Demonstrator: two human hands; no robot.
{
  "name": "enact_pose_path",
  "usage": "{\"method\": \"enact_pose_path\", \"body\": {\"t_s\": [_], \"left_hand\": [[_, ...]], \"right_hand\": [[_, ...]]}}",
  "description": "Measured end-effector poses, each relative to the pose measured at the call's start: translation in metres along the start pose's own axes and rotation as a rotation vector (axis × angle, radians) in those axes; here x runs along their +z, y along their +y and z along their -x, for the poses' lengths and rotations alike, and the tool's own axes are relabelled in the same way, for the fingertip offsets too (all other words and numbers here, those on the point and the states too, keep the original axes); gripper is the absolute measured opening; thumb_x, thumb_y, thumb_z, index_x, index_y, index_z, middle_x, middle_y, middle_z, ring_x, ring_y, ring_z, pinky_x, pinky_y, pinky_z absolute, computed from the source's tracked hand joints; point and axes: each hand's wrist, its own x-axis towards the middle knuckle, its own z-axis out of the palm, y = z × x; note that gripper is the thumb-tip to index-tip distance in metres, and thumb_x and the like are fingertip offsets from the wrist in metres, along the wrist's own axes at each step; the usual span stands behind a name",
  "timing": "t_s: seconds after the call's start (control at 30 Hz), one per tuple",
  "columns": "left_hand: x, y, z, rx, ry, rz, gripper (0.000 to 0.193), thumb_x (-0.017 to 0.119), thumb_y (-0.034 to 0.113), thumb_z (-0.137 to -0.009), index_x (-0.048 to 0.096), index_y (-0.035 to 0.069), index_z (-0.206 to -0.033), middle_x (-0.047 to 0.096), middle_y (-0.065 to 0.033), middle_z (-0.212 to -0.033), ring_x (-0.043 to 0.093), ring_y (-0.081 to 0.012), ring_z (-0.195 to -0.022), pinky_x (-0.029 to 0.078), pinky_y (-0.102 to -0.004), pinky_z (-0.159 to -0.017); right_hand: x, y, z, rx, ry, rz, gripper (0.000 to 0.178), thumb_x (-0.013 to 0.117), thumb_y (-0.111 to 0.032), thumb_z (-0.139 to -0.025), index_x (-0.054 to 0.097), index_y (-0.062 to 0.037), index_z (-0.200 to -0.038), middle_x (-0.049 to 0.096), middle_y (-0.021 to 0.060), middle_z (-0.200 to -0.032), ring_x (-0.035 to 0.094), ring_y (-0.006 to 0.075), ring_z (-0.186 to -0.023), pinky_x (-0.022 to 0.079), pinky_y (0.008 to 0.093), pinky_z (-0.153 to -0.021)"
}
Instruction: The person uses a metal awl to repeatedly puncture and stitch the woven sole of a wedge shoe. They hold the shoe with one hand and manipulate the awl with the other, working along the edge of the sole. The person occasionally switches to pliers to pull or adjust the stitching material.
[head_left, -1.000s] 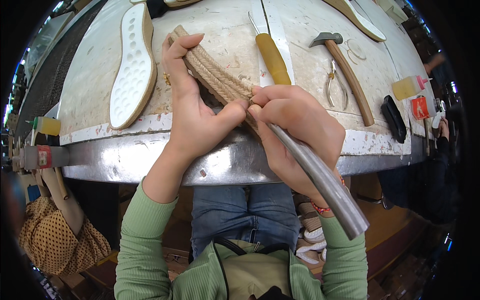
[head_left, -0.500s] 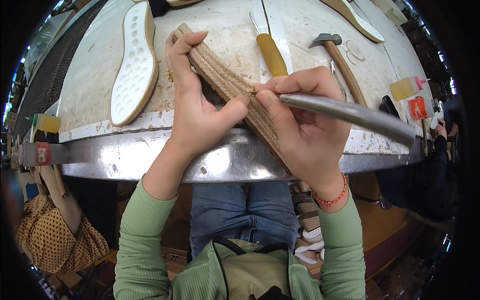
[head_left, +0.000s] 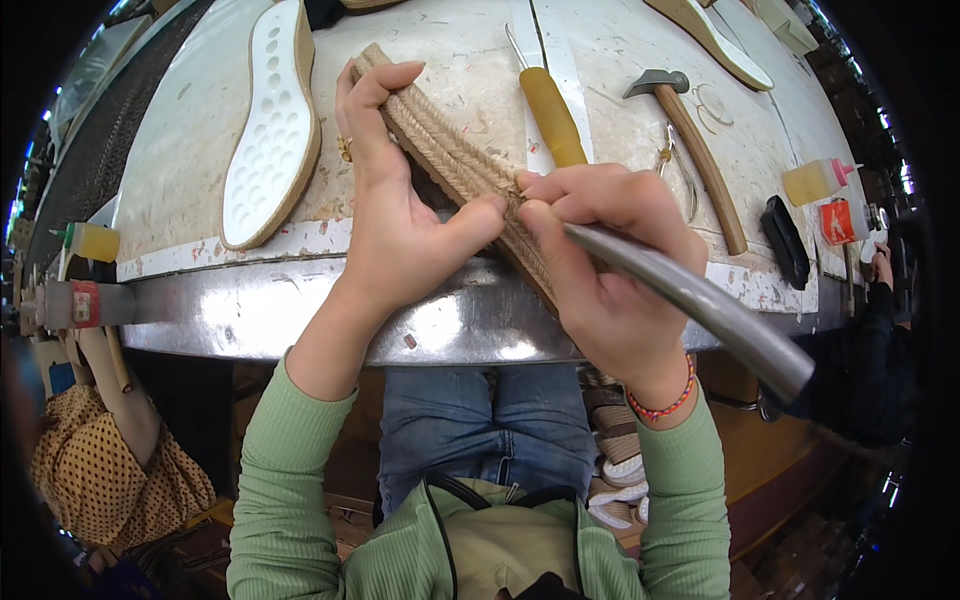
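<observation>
My left hand (head_left: 400, 215) grips a braided jute shoe sole (head_left: 440, 150) that stands on its edge on the worktable (head_left: 200, 130); the fingers wrap over its far end and the thumb presses its side. My right hand (head_left: 610, 265) is closed around a long grey metal tool (head_left: 700, 305) whose front end meets the sole's braid just under my fingertips. The tool's handle sticks out toward the lower right, past my wrist. The sole's near end is hidden beneath my right hand.
A white moulded sole (head_left: 268, 130) lies left of my hands. A yellow-handled awl (head_left: 548, 110), a hammer (head_left: 695, 140), small pliers (head_left: 675, 170), a black object (head_left: 785, 240) and glue bottles (head_left: 815, 180) lie on the right. Another person's sleeve (head_left: 880, 300) shows at the far right.
My right hand has swung the metal tool's handle, from low right to level and now down-right again, with its tip staying at the sole. My left hand keeps its hold.
</observation>
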Motion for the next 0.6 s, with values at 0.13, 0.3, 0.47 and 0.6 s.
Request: {"method": "enact_pose_path", "body": {"t_s": [0.13,0.3,0.47,0.6], "left_hand": [[-0.001,0.0,0.0,0.018,0.005,-0.063,0.085,0.068,0.017,-0.059,0.027,0.005,-0.133,0.026,-0.0227,-0.134,0.008,-0.0381,-0.139,0.01,-0.0468,-0.113],[-0.002,-0.001,0.0,-0.008,-0.011,-0.015,0.086,0.069,0.017,-0.059,0.027,0.006,-0.133,0.024,-0.0245,-0.135,0.007,-0.0384,-0.139,0.011,-0.0464,-0.113],[-0.001,-0.001,0.0,0.007,0.007,-0.06,0.086,0.069,0.017,-0.059,0.027,0.006,-0.133,0.024,-0.0248,-0.135,0.007,-0.039,-0.139,0.011,-0.0467,-0.113],[-0.001,-0.001,0.0,-0.009,-0.008,0.001,0.086,0.069,0.016,-0.059,0.027,0.006,-0.133,0.023,-0.0248,-0.136,0.007,-0.0384,-0.14,0.012,-0.0459,-0.113]], "right_hand": [[0.011,0.006,-0.001,0.046,0.186,-0.138,0.014,0.068,0.004,-0.078,0.057,-0.0028,-0.083,0.058,0.0075,-0.068,0.059,0.0178,-0.056,0.046,0.0251,-0.054],[0.011,0.005,0.0,0.082,0.161,-0.133,0.014,0.068,0.004,-0.079,0.057,-0.0028,-0.082,0.057,0.0072,-0.067,0.058,0.0163,-0.056,0.046,0.0246,-0.054],[0.002,-0.001,-0.003,0.074,0.009,-0.048,0.017,0.068,0.008,-0.08,0.053,0.0003,-0.086,0.063,0.0124,-0.08,0.065,0.0199,-0.076,0.052,0.0283,-0.07],[0.003,-0.002,-0.003,-0.017,-0.011,0.029,0.018,0.069,0.008,-0.08,0.053,0.001,-0.085,0.066,0.0148,-0.084,0.068,0.0208,-0.083,0.055,0.0295,-0.075]]}}
